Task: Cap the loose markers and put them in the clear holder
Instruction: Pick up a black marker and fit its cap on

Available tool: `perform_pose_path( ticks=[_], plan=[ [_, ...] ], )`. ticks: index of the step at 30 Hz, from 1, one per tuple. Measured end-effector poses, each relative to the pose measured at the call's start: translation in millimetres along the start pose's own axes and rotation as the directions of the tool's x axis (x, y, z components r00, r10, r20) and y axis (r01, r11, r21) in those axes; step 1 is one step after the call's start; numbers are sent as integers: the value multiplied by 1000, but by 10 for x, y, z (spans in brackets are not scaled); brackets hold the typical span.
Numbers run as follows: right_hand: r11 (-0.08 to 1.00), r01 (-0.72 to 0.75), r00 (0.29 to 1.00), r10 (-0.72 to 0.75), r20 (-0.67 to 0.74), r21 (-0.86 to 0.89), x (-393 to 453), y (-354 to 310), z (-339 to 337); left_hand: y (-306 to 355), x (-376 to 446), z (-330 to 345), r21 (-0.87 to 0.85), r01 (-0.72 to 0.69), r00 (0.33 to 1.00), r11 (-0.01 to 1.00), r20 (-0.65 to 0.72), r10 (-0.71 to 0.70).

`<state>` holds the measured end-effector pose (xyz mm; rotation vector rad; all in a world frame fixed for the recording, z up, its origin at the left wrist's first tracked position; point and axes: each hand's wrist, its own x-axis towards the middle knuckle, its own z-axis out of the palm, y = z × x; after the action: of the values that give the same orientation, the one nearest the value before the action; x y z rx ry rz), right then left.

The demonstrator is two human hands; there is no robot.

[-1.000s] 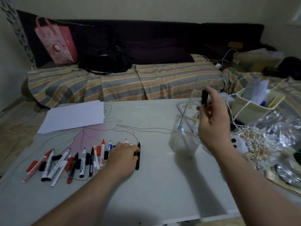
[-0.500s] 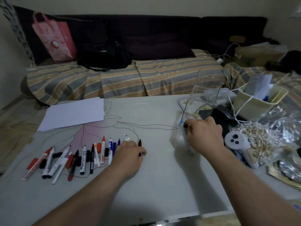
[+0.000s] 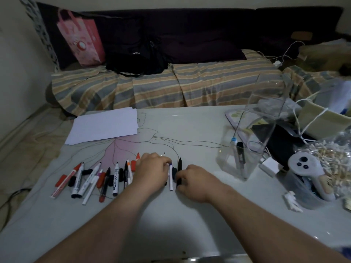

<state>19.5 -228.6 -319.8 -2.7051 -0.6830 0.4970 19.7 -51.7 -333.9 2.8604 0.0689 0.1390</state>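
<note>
At lower left of the frame, loose markers (image 3: 98, 177) and caps lie in a row on the worktop (image 3: 190, 215). At centre the left hand (image 3: 152, 170) rests curled over the row; what it grips I cannot tell. Just right, the right hand (image 3: 191, 180) pinches a black marker (image 3: 179, 172). Further right stands the clear holder (image 3: 252, 141), two markers already inside. Risk: crowded hands may roll neighbouring markers, or uncapped tips may mark the worktop.

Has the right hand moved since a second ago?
Yes. The right hand has left the clear holder and come down leftward to the black marker on the table.
</note>
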Motion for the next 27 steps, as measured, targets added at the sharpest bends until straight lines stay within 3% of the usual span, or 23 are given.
perform_pose_path(
  ticks=[4,11,14,17,19,21,24,27],
  plan=[
    [996,-47,999,46,-9,-69,41,73,10,65,-8,65,74,-32,999,997,41,29],
    [950,-290,957,287,-41,-121,-70,357,-23,184,-56,188,157,-138,989,978,78,127],
    [931,-362,931,364,-42,40,-132,431,-95,234,-106,234,147,-173,982,974,103,159],
    [853,-411,894,446,-39,320,-192,469,-212,261,-121,251,155,-159,987,975,43,154],
    [810,-363,888,451,-94,461,-234,461,-324,287,-118,187,40,-106,994,994,-18,106],
    [838,-311,897,415,-154,449,-258,447,-425,325,-98,51,-292,-10,1000,956,-12,7],
    [909,-187,918,296,-262,373,-314,407,-560,384,-90,-169,-689,205,978,695,120,-169],
    [950,-89,909,201,-366,300,-357,345,-607,347,-49,-208,-784,226,972,577,145,-184]
  ],
)
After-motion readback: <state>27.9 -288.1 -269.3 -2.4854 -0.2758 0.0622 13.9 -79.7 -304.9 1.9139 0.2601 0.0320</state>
